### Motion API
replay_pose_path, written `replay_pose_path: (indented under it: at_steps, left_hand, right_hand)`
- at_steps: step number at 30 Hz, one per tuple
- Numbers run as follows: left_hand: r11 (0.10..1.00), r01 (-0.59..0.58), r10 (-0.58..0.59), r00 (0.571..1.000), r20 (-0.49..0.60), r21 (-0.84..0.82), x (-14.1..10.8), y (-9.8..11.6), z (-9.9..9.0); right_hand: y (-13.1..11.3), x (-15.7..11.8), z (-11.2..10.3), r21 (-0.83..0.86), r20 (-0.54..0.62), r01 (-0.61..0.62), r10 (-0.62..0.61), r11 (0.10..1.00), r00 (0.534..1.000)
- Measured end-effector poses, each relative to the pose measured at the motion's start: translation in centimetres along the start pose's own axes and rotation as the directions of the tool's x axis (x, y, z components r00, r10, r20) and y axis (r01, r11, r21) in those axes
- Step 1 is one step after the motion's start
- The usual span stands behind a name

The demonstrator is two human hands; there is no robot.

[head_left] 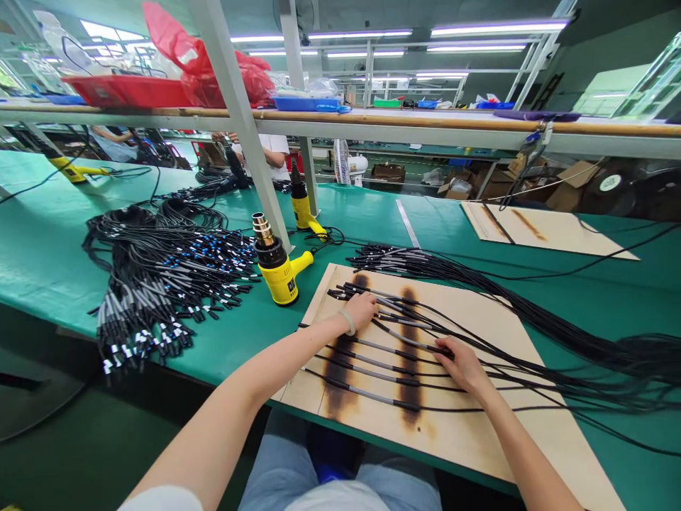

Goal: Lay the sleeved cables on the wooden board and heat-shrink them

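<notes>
A scorched wooden board (452, 440) lies in front of me, with several black cables with grey sleeves laid across it. My left hand (362, 312) is closed at the cable ends near the board's upper left, its fingertips on a grey-sleeved cable. Near the middle of the board, my right hand (460, 362) pinches a black cable (404, 339) between thumb and fingers. Below my hands, separate cables run side by side, the lowest being a grey-sleeved cable (367, 394). A thick bundle of black cables (532, 312) passes behind the board and trails to the right.
A yellow heat gun (279, 273) stands left of the board, another (306, 209) behind it. A large cable pile (170, 262) covers the green table (239, 355) at left. A metal post (242, 121) rises to a shelf. A second board (547, 231) lies back right.
</notes>
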State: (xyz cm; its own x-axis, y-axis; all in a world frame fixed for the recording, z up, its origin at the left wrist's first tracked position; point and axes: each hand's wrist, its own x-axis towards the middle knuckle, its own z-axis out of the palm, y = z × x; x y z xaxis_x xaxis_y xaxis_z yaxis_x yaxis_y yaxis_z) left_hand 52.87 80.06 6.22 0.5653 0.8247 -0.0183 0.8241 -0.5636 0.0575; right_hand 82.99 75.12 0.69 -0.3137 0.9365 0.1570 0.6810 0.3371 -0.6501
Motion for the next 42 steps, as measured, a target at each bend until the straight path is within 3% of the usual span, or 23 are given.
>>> replay_pose_path:
  at_steps: [4, 10, 17, 29, 42]
  left_hand:
    - [0.999, -0.048, 0.048, 0.999, -0.016, -0.012, -1.1, -0.2, 0.2]
    - [0.997, -0.074, 0.073, 0.996, 0.055, 0.025, -1.3, -0.2, 0.9]
    - [0.998, -0.06, 0.057, 0.993, 0.102, 0.028, -2.2, -1.1, -0.6]
    - [0.991, 0.124, -0.131, 0.98, 0.149, 0.055, -8.5, -6.7, -2.9]
    - [0.993, 0.113, -0.119, 0.979, 0.164, 0.044, -11.5, -9.4, -1.7]
  right_hand:
    - [0.6, -0.2, -0.5, -0.09, 0.012, -0.003, 0.004, 0.996, 1.0]
    - [0.5, 0.0, -0.6, -0.104, 0.038, 0.037, -0.034, 0.994, 0.999]
    - [-0.6, 0.2, -0.6, -0.079, 0.043, 0.058, -0.055, 0.995, 0.998]
    - [-3.7, 2.9, 3.9, -0.037, 0.044, 0.222, -0.22, 0.974, 0.975]
    - [-6.2, 3.9, 5.7, 0.04, 0.124, 0.304, -0.307, 0.952, 0.944]
